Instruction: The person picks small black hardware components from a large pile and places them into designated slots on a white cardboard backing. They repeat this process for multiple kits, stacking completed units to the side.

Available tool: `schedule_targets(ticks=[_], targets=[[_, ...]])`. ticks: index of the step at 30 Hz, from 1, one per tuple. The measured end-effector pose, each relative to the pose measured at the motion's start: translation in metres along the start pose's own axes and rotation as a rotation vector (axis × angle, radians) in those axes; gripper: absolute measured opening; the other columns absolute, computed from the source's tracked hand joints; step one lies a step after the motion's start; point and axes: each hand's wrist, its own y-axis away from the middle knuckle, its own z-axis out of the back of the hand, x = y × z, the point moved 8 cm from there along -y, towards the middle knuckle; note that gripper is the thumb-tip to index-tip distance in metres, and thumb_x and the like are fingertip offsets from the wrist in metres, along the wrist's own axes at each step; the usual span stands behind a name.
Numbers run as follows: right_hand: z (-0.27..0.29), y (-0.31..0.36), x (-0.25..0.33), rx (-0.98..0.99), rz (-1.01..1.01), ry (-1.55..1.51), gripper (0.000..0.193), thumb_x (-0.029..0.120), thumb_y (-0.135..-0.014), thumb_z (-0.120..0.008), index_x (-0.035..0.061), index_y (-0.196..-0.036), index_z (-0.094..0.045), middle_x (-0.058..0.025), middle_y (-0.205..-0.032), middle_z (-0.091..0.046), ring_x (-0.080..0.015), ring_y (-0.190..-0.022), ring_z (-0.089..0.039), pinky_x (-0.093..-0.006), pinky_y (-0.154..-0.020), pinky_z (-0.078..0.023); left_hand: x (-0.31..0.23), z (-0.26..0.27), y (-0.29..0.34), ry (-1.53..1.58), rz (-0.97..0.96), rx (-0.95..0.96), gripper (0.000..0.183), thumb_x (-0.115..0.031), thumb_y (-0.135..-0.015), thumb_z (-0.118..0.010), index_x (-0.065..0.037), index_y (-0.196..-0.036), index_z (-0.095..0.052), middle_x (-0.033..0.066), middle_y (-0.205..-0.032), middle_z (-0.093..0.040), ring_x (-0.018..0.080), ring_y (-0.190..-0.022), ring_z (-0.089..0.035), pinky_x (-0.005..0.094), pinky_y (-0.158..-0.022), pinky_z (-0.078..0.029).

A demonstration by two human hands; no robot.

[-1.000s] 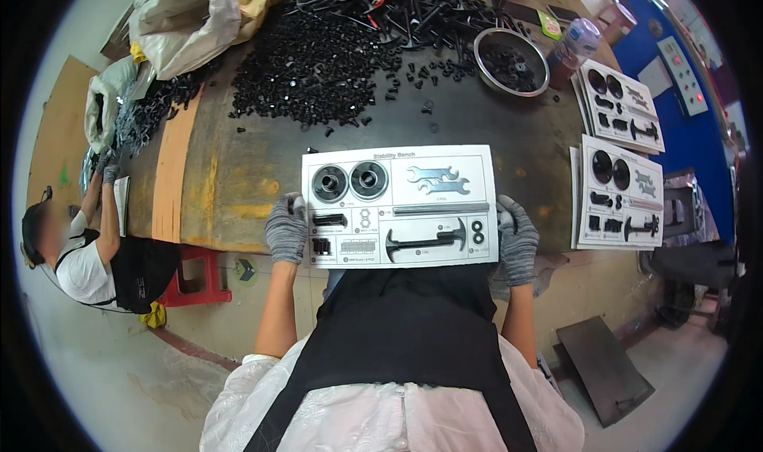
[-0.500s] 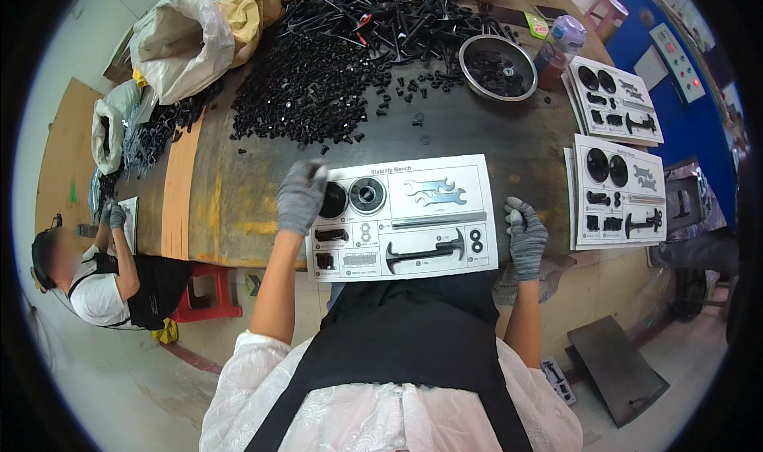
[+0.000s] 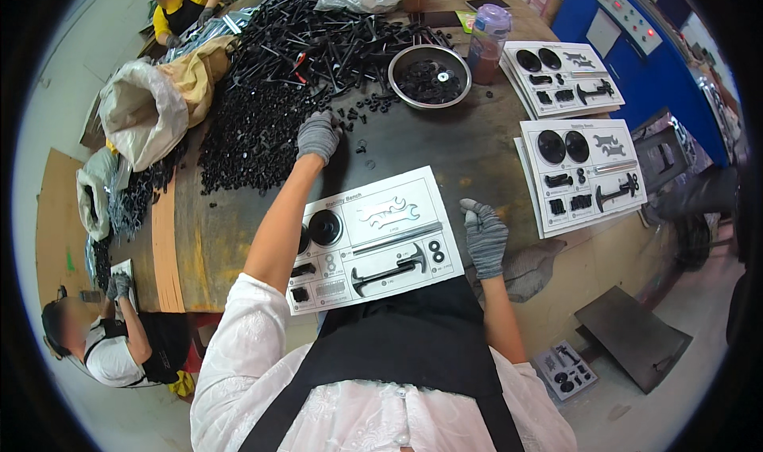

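A white card (image 3: 380, 233) with metal and black parts laid out on it sits at the table's front edge, tilted. It carries round black discs (image 3: 325, 227), flat silver wrenches (image 3: 389, 212), a silver rod (image 3: 397, 238) and a black T-shaped piece (image 3: 389, 270). My gloved left hand (image 3: 319, 137) reaches past the card to the near right edge of a heap of small black parts (image 3: 262, 126); its fingers are curled, and whatever they hold is hidden. Right of the card, my gloved right hand (image 3: 485, 237) is closed near the edge, its contents too small to make out.
A metal bowl (image 3: 430, 102) of black pieces and a bottle (image 3: 487, 45) stand beyond. Stacks of filled cards (image 3: 586, 178) lie at the right. White sacks (image 3: 143, 114) spill parts at the left. Co-workers (image 3: 119, 337) sit at the left and far left.
My left hand has gone from the card's upper left corner out to the heap. The view has shifted and turned, and the card now appears more tilted. My right hand stays beside the card.
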Motion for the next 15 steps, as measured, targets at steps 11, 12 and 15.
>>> schedule_targets(ticks=[11,12,15], targets=[[0.003,0.0,0.0,-0.026,0.036,0.027,0.016,0.009,-0.092,-0.06,0.0051,-0.103,-0.07,-0.01,-0.096,-0.071,-0.0228,-0.088,-0.069,-0.0332,-0.079,-0.055,-0.118,-0.032,0.033,0.384,-0.272,-0.036,0.017,-0.017,-0.085,-0.065,-0.008,-0.099,-0.069,0.0156,-0.097,-0.064,0.0327,-0.093,-0.061,0.0406,-0.086,-0.049],[0.004,-0.001,0.0,-0.03,0.036,0.035,0.016,0.009,-0.092,-0.06,0.0055,-0.103,-0.07,-0.0099,-0.096,-0.071,-0.0233,-0.088,-0.069,-0.0334,-0.078,-0.055,-0.113,-0.029,0.027,0.369,-0.26,-0.084,0.015,-0.016,-0.086,-0.064,-0.008,-0.099,-0.068,0.0169,-0.098,-0.06,0.0347,-0.095,-0.058,0.0431,-0.088,-0.048],[0.004,-0.002,0.0,-0.031,0.037,0.051,0.016,0.01,-0.091,-0.06,0.0066,-0.101,-0.071,-0.0095,-0.096,-0.071,-0.0245,-0.087,-0.069,-0.034,-0.078,-0.055,-0.109,-0.011,-0.001,0.365,-0.34,-0.279,0.022,-0.005,-0.083,-0.056,-0.007,-0.103,-0.065,0.0184,-0.102,-0.06,0.0377,-0.097,-0.058,0.0439,-0.087,-0.048]])
